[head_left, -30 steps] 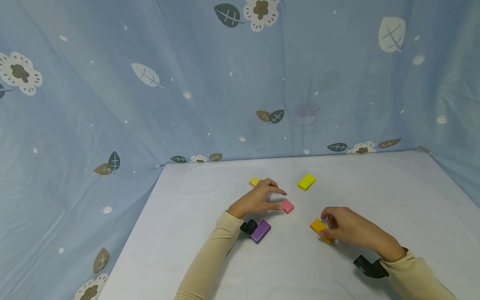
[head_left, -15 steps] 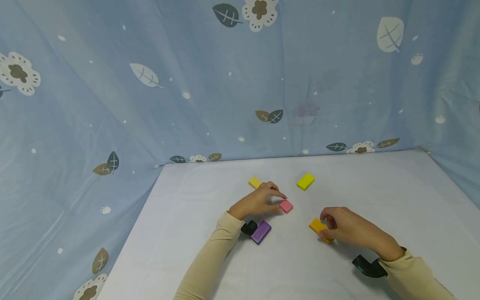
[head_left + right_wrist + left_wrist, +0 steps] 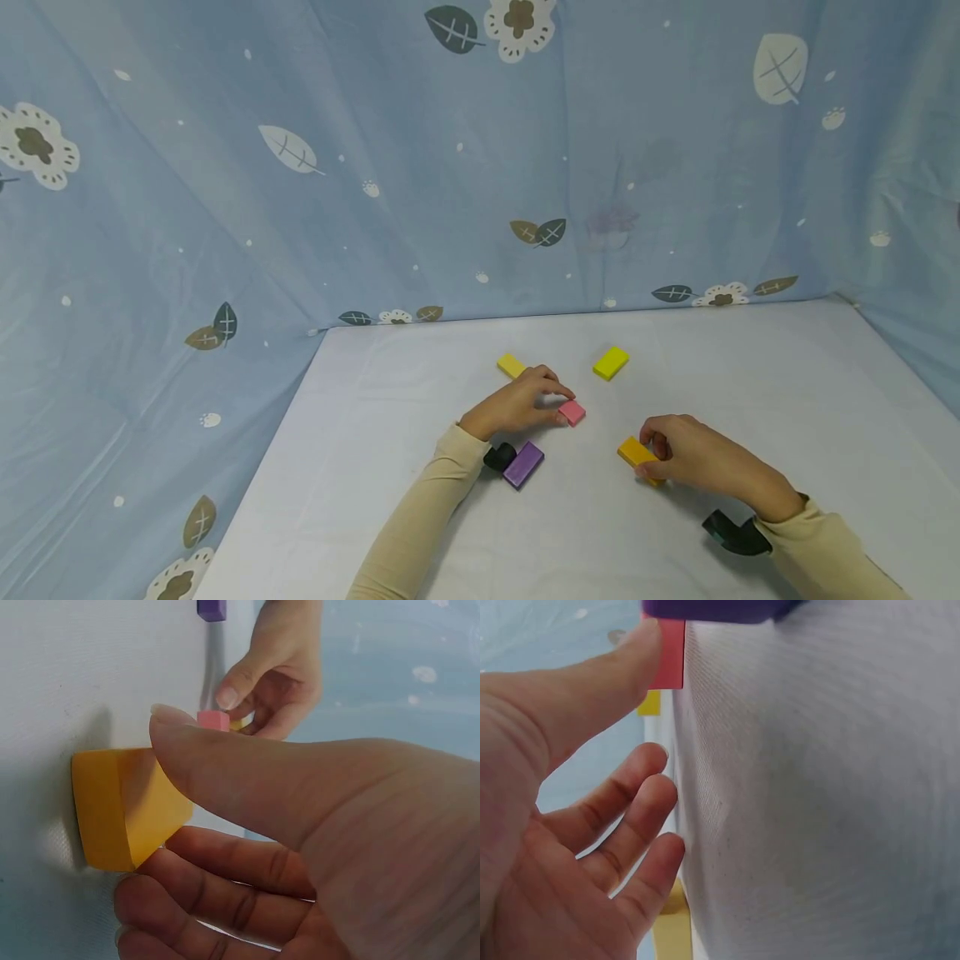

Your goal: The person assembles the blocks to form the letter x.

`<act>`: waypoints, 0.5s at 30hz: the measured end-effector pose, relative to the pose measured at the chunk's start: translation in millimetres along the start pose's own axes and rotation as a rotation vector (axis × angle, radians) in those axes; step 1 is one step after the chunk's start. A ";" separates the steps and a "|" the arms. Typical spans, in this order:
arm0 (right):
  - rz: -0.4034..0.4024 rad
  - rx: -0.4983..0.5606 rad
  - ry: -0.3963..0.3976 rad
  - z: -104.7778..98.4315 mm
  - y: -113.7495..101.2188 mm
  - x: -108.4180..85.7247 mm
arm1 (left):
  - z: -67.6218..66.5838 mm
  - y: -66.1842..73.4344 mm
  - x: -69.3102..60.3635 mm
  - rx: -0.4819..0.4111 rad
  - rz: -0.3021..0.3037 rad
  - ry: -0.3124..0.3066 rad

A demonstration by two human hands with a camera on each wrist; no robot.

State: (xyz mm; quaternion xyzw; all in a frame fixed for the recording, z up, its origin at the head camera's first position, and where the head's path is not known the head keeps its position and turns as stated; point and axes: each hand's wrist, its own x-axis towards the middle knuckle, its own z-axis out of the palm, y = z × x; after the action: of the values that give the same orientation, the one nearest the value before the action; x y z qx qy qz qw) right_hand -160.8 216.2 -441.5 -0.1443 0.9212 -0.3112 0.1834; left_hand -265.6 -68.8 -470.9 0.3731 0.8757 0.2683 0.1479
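Observation:
My left hand [image 3: 517, 404] pinches a small pink block [image 3: 573, 412] between thumb and index finger on the white cloth. In the left wrist view the thumb lies against the pink block [image 3: 673, 660], while the other fingers are spread loosely; the index finger is hidden there. To the right, my right hand [image 3: 701, 454] holds an orange block [image 3: 635, 450] lying flat. The right wrist view shows the thumb at one side of the orange block [image 3: 101, 810] and fingers at the other. A purple block [image 3: 524, 465] lies just below my left hand.
Behind my left hand lies a pale yellow block [image 3: 511, 365], partly covered by it. A bright yellow block [image 3: 611, 363] sits farther back. Black wrist mounts [image 3: 737, 533] hang under both sleeves. A blue patterned curtain [image 3: 420, 167] rises behind the white table [image 3: 360, 433].
My left index finger has come down to the pink block, which was held open-fingered at its thumb side before. The right hand and the orange block have barely moved.

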 end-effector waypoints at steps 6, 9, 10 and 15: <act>0.024 0.000 -0.008 0.6 0.2 1.6 | 0.1 -1.2 1.9 0.024 -0.002 0.004; 0.028 -0.001 -0.008 1.4 0.7 2.3 | 0.1 -0.8 2.3 0.029 -0.004 0.004; 0.025 -0.002 -0.009 1.8 1.0 2.4 | 0.1 -0.8 2.4 0.027 -0.005 0.003; 0.027 -0.001 -0.014 3.7 1.9 2.6 | 1.0 -0.8 2.1 0.016 -0.011 -0.003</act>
State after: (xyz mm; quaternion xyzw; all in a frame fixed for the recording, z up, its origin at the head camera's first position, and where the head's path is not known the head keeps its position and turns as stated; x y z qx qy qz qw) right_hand -161.8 214.7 -446.1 -0.1340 0.9219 -0.3075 0.1940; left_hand -267.0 -67.4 -472.3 0.3700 0.8796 0.2600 0.1479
